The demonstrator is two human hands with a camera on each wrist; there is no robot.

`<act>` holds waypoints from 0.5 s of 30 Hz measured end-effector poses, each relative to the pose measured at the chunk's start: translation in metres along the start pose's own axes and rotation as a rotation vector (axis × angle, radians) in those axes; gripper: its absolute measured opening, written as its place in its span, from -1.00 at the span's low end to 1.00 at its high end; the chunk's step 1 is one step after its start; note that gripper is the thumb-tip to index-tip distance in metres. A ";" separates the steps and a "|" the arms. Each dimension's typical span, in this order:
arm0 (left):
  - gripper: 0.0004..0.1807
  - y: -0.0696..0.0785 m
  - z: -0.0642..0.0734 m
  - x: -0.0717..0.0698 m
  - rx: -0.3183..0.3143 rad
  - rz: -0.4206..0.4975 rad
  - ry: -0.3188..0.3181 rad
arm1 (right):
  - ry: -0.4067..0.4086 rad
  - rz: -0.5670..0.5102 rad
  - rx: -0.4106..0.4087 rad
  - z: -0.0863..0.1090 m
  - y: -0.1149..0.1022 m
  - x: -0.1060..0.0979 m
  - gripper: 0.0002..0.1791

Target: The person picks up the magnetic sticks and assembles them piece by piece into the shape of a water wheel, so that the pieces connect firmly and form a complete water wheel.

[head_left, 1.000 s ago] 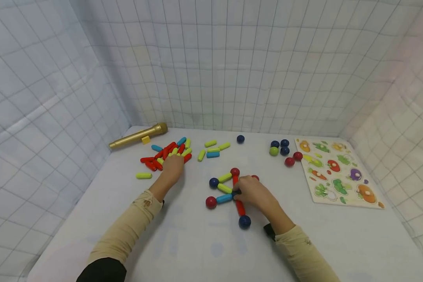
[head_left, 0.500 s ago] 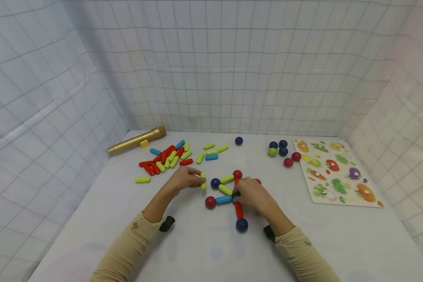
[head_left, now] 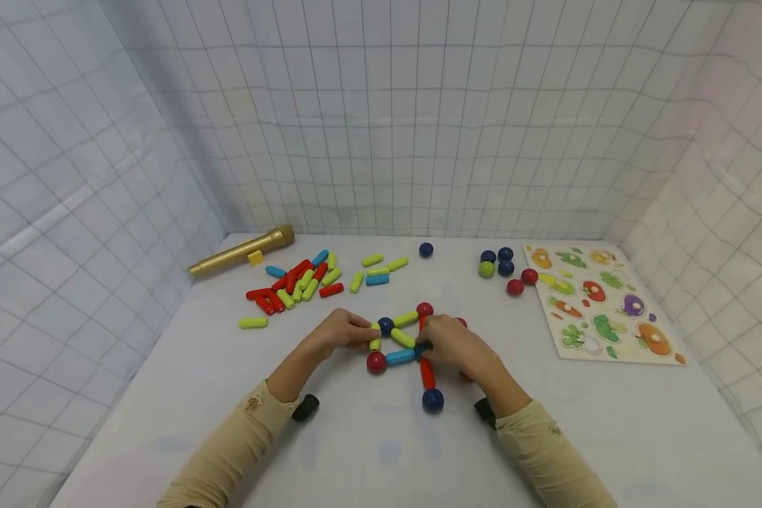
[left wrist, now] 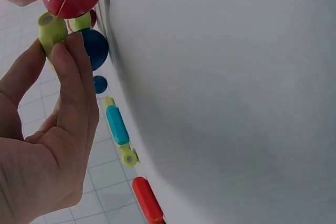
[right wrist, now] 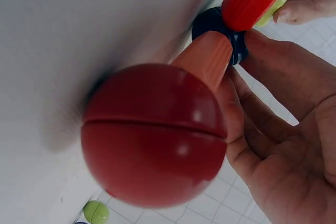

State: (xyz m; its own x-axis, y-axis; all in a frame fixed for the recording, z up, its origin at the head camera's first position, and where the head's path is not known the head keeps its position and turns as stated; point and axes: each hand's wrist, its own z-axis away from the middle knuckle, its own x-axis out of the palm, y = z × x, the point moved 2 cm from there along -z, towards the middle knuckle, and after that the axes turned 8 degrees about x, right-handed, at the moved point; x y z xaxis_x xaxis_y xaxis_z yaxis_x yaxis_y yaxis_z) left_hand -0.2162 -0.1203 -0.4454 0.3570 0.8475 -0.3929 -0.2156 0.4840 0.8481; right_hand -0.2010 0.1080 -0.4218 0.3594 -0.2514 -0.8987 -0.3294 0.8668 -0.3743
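Note:
In my left hand (head_left: 339, 331) a yellow-green magnetic rod (left wrist: 51, 31) is pinched between thumb and fingertips. Its metal-dotted end is close beside a red ball (head_left: 377, 363); whether they touch, I cannot tell. Past its far end lies a blue ball (head_left: 385, 325). My right hand (head_left: 456, 346) pinches the dark blue centre ball (right wrist: 211, 22) of a flat ball-and-rod figure. From this centre run a blue rod (head_left: 401, 357), a yellow-green one and red ones, such as the lower red rod (head_left: 428, 375). A large red ball (right wrist: 155, 135) fills the right wrist view; the right hand partly hides the figure's right side.
Loose red, green and blue rods (head_left: 298, 281) lie in a pile at left, with several more behind the figure. Spare balls (head_left: 505, 268) sit at the back right near a vegetable puzzle board (head_left: 549, 331). A gold microphone (head_left: 241, 252) and a yellow block (head_left: 256, 257) lie back left.
My left hand has come from the rod pile to the figure, bringing a yellow-green rod between the red and blue balls. The right hand stays on the centre ball.

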 end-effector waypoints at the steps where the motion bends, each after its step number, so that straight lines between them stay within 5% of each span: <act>1: -0.52 -0.001 0.000 0.000 -0.007 -0.003 0.002 | -0.002 -0.003 0.000 0.000 -0.001 0.000 -0.74; 15: -0.69 0.001 -0.006 0.006 -0.032 -0.026 -0.031 | -0.009 0.001 0.000 0.003 -0.002 -0.002 -0.72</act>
State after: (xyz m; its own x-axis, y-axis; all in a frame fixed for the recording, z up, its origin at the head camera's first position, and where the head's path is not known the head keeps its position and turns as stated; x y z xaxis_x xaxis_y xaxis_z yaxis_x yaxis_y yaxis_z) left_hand -0.2204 -0.1133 -0.4487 0.3908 0.8276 -0.4030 -0.2346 0.5129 0.8258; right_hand -0.1986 0.1083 -0.4187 0.3672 -0.2465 -0.8969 -0.3294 0.8673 -0.3733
